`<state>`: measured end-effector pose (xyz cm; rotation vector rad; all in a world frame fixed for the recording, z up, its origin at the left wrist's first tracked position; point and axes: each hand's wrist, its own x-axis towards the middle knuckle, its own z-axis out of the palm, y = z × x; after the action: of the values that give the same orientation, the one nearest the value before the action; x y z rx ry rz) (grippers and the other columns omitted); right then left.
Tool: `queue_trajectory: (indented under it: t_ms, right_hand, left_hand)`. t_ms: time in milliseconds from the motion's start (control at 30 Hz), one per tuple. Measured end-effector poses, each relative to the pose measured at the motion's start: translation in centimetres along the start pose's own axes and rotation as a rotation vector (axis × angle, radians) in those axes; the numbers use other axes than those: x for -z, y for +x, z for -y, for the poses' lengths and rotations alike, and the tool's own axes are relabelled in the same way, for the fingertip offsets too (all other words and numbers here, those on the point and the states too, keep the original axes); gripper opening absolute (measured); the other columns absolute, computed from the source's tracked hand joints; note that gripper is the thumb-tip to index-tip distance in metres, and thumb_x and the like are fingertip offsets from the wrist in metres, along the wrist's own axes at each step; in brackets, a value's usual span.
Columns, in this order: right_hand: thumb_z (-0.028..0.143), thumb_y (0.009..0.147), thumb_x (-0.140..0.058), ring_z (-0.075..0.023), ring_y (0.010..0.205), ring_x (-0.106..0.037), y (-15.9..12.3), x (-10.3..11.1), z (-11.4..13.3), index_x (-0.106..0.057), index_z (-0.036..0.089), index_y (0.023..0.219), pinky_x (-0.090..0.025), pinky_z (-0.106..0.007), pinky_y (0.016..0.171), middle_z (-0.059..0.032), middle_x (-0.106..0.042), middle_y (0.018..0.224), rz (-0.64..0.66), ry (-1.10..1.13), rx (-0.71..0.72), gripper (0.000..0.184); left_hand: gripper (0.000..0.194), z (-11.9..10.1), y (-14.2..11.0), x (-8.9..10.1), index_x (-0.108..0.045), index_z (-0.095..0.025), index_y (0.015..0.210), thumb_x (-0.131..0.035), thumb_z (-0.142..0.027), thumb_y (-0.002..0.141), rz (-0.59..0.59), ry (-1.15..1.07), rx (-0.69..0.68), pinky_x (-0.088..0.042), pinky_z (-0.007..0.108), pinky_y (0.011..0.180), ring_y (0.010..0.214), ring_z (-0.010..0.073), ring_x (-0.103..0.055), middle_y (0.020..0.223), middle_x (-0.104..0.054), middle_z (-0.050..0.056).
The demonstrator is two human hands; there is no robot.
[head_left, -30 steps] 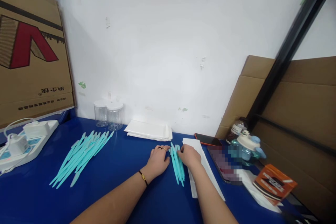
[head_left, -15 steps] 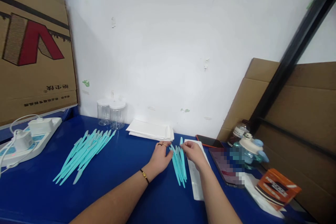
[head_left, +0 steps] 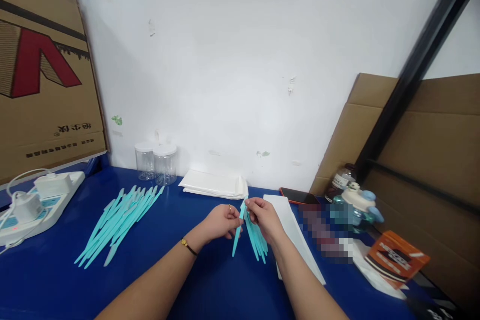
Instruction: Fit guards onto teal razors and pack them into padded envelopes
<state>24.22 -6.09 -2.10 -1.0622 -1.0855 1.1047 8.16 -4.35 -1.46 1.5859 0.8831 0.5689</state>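
One slim teal eyebrow razor [head_left: 237, 240] is held between my hands, tilted, its top end toward the wall. My left hand [head_left: 224, 222] pinches it around the middle with thumb and fingers. At its upper end, the closed fingertips of my right hand [head_left: 263, 215] grip it too. Just under my right hand, a small fanned bunch of the same razors [head_left: 258, 245] lies on the blue table [head_left: 210, 280]. A larger pile of teal razors with translucent tips [head_left: 120, 225] rests to the left. Beneath my right forearm lies a flat white packet [head_left: 298, 240].
A stack of white packets [head_left: 213, 185] sits against the wall beside two clear lidded jars [head_left: 165, 166]. At left is a power strip [head_left: 56, 210]. On the right are a phone [head_left: 300, 196], a teal bottle [head_left: 356, 210], a brown bottle [head_left: 341, 182] and an orange box [head_left: 397, 260].
One razor has come away leftward from the small bunch and is now between both hands. My left hand has drawn back left and closed on it; the right has moved left.
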Motion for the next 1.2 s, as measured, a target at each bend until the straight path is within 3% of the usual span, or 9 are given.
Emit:
queue_trajectory:
  t_ms: [233,333,433,533,600,700,800,967,1200]
  right_hand:
    - [0.042,0.066,-0.068,-0.0052,0.04,-0.032,-0.2,-0.1,0.4,-0.057,0.015,0.065,-0.02,-0.02,0.041,0.0058,-0.045,0.049,0.027,-0.013,-0.001,0.029]
    - [0.04,0.065,-0.069,-0.0054,0.041,-0.032,0.3,0.9,0.7,-0.057,0.015,0.064,-0.021,-0.021,0.04,0.0055,-0.044,0.05,-0.086,0.06,0.026,0.028]
    - [0.04,0.065,-0.069,-0.0059,0.042,-0.036,0.8,2.9,1.3,-0.057,0.015,0.067,-0.025,-0.021,0.04,0.0029,-0.049,0.056,-0.188,0.087,0.04,0.028]
    - [0.041,0.068,-0.066,-0.0065,0.043,-0.041,0.7,3.9,1.6,-0.058,0.015,0.068,-0.028,-0.02,0.039,-0.0002,-0.057,0.062,-0.15,-0.091,0.002,0.027]
    - [0.04,0.07,-0.064,-0.0073,0.041,-0.044,0.3,3.0,1.2,-0.059,0.016,0.067,-0.029,-0.02,0.039,-0.0009,-0.06,0.061,-0.051,-0.297,-0.038,0.024]
    - [0.035,0.07,-0.062,-0.009,0.038,-0.046,-0.3,0.5,0.0,-0.059,0.017,0.061,-0.032,-0.022,0.039,-0.001,-0.061,0.055,0.127,-0.612,-0.111,0.021]
    - [0.032,0.068,-0.063,-0.0119,0.044,-0.052,-0.6,-1.1,-0.7,-0.059,0.018,0.055,-0.036,-0.023,0.045,-0.0007,-0.062,0.052,0.159,-0.843,-0.095,0.019]
    - [0.033,0.076,-0.053,-0.0151,0.063,-0.057,0.3,0.7,0.0,-0.06,0.02,0.066,-0.035,-0.024,0.054,-0.0014,-0.063,0.063,-0.127,-1.082,0.089,0.017]
    - [0.035,0.074,-0.053,-0.0196,0.077,-0.057,1.3,1.2,-1.2,-0.058,0.021,0.077,-0.029,-0.026,0.054,-0.0046,-0.064,0.087,-0.169,-1.303,-0.044,0.014]
  left_hand:
    - [0.034,-0.2,-0.3,-0.1,-0.051,-0.015,0.076,-0.064,-0.044,0.067,0.049,0.004,-0.015,-0.048,0.023,0.051,0.05,0.0112,-0.057,0.058,-0.058,-0.001]
    - [0.029,-0.4,-0.5,0.0,-0.052,-0.015,0.073,-0.065,-0.04,0.066,0.1,0.059,0.014,-0.05,0.024,0.052,0.051,0.0127,-0.059,0.057,-0.057,-0.001]
    - [0.024,-0.4,-0.6,1.6,-0.053,-0.015,0.071,-0.064,-0.034,0.064,0.105,0.172,0.08,-0.049,0.024,0.049,0.053,0.0154,-0.06,0.057,-0.058,0.0]
    - [0.02,0.5,-0.5,5.1,-0.054,-0.015,0.078,-0.061,-0.027,0.064,-0.09,0.351,0.169,-0.045,0.022,0.046,0.049,0.015,-0.059,0.053,-0.059,-0.001]
    - [0.022,1.4,-0.6,7.7,-0.054,-0.016,0.082,-0.06,-0.024,0.063,-0.234,0.514,0.249,-0.041,0.02,0.045,0.048,0.015,-0.058,0.047,-0.058,-0.002]
    - [0.018,2.3,-1.0,10.3,-0.055,-0.017,0.078,-0.06,-0.023,0.062,-0.273,0.604,0.359,-0.036,0.019,0.044,0.048,0.0142,-0.057,0.048,-0.06,0.0]
    - [0.013,2.4,-1.2,10.6,-0.056,-0.017,0.072,-0.06,-0.026,0.063,-0.271,0.644,0.419,-0.034,0.02,0.043,0.045,0.0128,-0.053,0.05,-0.061,0.0]
    - [0.013,2.2,-1.0,10.0,-0.057,-0.018,0.069,-0.063,-0.027,0.062,-0.301,0.702,0.396,-0.033,0.02,0.046,0.051,0.0136,-0.056,0.05,-0.06,0.0]
    - [0.033,1.9,-0.8,9.8,-0.059,-0.02,0.079,-0.063,-0.048,0.061,-0.456,0.762,0.213,-0.031,0.022,0.049,0.065,0.0151,-0.056,0.073,-0.063,0.001]
